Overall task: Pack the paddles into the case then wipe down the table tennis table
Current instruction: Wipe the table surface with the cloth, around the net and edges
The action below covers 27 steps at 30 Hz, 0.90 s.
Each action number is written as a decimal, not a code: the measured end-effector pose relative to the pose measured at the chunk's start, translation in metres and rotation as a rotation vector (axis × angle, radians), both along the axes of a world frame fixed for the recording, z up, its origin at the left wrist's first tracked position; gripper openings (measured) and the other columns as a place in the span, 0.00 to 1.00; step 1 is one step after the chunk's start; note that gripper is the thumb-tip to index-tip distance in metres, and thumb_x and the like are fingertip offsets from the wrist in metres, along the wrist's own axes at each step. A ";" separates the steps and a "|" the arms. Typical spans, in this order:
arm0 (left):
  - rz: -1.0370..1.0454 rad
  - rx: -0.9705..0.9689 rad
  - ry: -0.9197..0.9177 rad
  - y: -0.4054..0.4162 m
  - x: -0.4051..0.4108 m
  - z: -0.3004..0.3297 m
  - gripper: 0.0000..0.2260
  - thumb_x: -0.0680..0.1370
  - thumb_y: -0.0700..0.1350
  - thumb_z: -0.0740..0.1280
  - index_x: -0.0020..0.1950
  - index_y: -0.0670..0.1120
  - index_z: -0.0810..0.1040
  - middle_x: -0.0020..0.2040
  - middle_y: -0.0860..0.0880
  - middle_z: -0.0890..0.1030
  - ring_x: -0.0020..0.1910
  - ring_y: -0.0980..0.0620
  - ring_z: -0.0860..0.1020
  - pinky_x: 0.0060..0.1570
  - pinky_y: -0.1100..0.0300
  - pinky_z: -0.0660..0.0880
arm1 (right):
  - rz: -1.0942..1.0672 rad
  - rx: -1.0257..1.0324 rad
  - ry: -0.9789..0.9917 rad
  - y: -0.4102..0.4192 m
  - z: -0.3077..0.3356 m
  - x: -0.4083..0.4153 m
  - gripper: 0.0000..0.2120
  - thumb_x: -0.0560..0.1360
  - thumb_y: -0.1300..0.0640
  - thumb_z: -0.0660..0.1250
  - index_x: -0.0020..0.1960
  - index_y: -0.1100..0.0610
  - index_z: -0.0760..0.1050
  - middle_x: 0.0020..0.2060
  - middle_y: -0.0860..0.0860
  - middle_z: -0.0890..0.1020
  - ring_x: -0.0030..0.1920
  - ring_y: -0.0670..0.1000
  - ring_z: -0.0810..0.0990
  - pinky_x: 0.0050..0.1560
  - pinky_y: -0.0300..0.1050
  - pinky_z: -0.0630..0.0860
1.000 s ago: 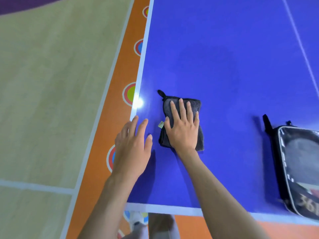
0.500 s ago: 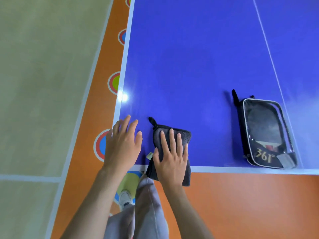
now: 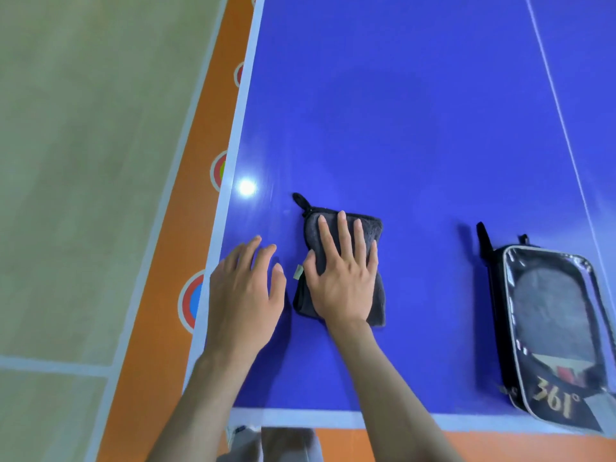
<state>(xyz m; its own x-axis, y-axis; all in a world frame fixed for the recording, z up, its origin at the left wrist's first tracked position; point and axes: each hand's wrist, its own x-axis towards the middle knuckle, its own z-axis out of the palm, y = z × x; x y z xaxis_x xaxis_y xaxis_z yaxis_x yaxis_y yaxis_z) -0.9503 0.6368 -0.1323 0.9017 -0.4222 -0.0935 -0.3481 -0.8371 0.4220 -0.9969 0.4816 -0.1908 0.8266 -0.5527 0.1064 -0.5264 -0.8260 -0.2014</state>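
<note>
Both hands are seen over the near left corner of the counter (image 3: pixel 416 135). Right hand (image 3: pixel 343 278) is laid flat, fingers straight and slightly spread, pressing on the cloth (image 3: pixel 375 228). Left hand (image 3: pixel 245 291) is held just beside it with fingers loosely extended and nothing gripped; contact with the surface cannot be told.

Surface: a blue table tennis top edged in white, with a white line running lengthwise at the right and a bright light reflection near the left edge. Floor (image 3: pixel 83 161): pale wood-toned boards with white lines, bordered by an orange strip bearing coloured concentric circles.

Count: one cloth, one case (image 3: pixel 553 328), two hands. One paddle is made out through the case window; a second cannot be confirmed.

Cloth: dark grey, plush, folded into a rectangle, a black loop at its far left corner and a small tag on its left side.

Case: black with a clear window and grey piping, marked "361°", lying flat at the near right edge, well apart from the cloth.
</note>
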 end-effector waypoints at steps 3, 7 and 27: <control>0.044 0.020 0.011 -0.023 0.022 -0.005 0.21 0.83 0.53 0.56 0.72 0.47 0.75 0.74 0.45 0.74 0.73 0.42 0.72 0.66 0.37 0.74 | -0.007 0.004 -0.003 -0.032 -0.001 0.045 0.29 0.81 0.41 0.54 0.83 0.42 0.61 0.84 0.47 0.59 0.84 0.53 0.55 0.81 0.62 0.54; 0.071 0.094 0.011 -0.057 0.060 -0.007 0.23 0.83 0.55 0.55 0.76 0.50 0.73 0.77 0.46 0.71 0.76 0.42 0.68 0.69 0.38 0.72 | -0.009 0.004 -0.014 -0.074 -0.004 0.105 0.29 0.81 0.41 0.54 0.82 0.42 0.62 0.84 0.47 0.60 0.84 0.53 0.55 0.81 0.62 0.53; 0.066 0.173 0.026 -0.142 0.136 -0.020 0.25 0.81 0.56 0.51 0.77 0.54 0.69 0.79 0.49 0.68 0.79 0.44 0.65 0.74 0.39 0.67 | 0.132 0.052 0.042 -0.248 0.003 0.364 0.29 0.82 0.40 0.50 0.83 0.43 0.59 0.84 0.47 0.57 0.84 0.53 0.50 0.82 0.62 0.49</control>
<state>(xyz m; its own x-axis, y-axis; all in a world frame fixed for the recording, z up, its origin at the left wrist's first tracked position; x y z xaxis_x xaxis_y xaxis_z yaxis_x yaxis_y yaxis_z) -0.8144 0.4944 -0.1525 0.9232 -0.3377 -0.1833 -0.2809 -0.9187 0.2775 -0.6330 0.2332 -0.1880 0.8955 -0.4428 0.0443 -0.4227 -0.8776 -0.2259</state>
